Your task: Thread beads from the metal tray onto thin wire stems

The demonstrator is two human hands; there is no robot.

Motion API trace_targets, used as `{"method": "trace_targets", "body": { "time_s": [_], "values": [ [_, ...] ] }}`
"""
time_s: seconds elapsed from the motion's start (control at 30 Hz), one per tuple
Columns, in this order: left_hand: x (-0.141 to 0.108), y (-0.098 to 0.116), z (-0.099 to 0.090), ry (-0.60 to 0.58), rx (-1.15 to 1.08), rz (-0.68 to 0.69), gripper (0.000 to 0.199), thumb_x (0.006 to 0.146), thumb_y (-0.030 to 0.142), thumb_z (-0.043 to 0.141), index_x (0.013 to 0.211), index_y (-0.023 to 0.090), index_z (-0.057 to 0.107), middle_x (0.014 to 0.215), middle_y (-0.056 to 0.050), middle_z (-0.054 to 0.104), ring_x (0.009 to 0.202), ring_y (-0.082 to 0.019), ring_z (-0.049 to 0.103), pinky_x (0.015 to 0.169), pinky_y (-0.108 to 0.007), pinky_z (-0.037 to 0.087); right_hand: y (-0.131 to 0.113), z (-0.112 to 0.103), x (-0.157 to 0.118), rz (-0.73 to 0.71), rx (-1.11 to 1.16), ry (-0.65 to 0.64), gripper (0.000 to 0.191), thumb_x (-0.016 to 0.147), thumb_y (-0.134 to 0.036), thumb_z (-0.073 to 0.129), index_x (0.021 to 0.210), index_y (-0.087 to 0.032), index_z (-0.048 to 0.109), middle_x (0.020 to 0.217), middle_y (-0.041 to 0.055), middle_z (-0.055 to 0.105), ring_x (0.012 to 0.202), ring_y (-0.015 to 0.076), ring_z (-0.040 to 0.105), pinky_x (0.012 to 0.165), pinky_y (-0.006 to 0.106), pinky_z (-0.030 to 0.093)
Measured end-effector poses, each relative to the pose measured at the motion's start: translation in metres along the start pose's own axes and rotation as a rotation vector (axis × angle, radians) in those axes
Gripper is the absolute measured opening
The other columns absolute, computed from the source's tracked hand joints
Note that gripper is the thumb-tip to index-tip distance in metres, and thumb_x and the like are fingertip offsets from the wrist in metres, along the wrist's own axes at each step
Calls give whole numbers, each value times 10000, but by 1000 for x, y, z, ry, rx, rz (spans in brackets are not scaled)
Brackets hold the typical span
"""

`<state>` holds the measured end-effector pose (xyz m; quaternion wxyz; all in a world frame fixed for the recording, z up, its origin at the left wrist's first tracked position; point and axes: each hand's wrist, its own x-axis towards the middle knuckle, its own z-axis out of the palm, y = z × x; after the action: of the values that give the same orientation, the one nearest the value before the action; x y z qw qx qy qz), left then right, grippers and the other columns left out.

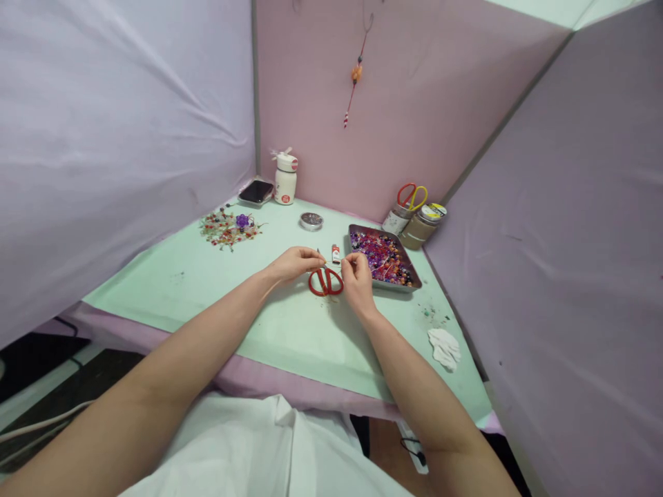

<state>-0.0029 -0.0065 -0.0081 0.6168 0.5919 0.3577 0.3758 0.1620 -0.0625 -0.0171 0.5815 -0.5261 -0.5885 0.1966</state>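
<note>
Strand [333,261], pinched in the closed fingertips of your left hand [296,264] and right hand [357,280], could snag on the scissors [329,281] if it sags so near them.

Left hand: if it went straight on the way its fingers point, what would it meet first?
The left hand would probably meet the right hand first; depth beside the lighter is unclear.

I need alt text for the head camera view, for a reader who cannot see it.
A left hand and right hand hold a thin strand above red-handled scissors on a green table. A bead tray is at right; beadwork lies at left.
</note>
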Motion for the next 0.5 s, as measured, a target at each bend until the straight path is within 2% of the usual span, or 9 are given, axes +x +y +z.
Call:
{"method": "trace_targets", "body": {
  "time_s": [0.13, 0.23, 0.37, 0.5],
  "values": [
    [-6, 7, -2, -127, -183, -143, 210, 636, 268, 768, 776, 132, 690, 800, -52, 677, 705, -98, 574, 738, -254, 441, -3, -1, 0, 146, 214, -98, 115, 827, -318, 499, 799, -224, 439, 668, -38, 493, 548, 107, 416, 535, 245, 345],
    [-10, 12, -2, -197, -248, -239, 197, 680, 233, 740, 826, 109, 695, 793, -71, 669, 681, -90, 570, 682, -230, 447, -4, -2, 1, 207, 305, -118, 119, 814, -309, 516, 796, -224, 435, 654, -44, 523, 504, 92, 409, 495, 232, 321],
    [-9, 13, 0, -174, -283, -317, 156, 732, 215, 687, 821, 87, 689, 753, -76, 646, 680, -97, 577, 630, -212, 441, -4, -2, 1, 233, 333, -129, 133, 804, -311, 530, 794, -225, 430, 608, -54, 530, 477, 86, 408, 476, 224, 306],
    [-9, 11, 1, -166, -287, -330, 226, 759, 320, 673, 790, 96, 676, 717, -54, 625, 650, -86, 557, 600, -207, 415, -4, -1, 1, 247, 345, -150, 136, 796, -313, 537, 810, -228, 431, 595, -59, 533, 455, 83, 395, 461, 222, 293]
  ]
}}
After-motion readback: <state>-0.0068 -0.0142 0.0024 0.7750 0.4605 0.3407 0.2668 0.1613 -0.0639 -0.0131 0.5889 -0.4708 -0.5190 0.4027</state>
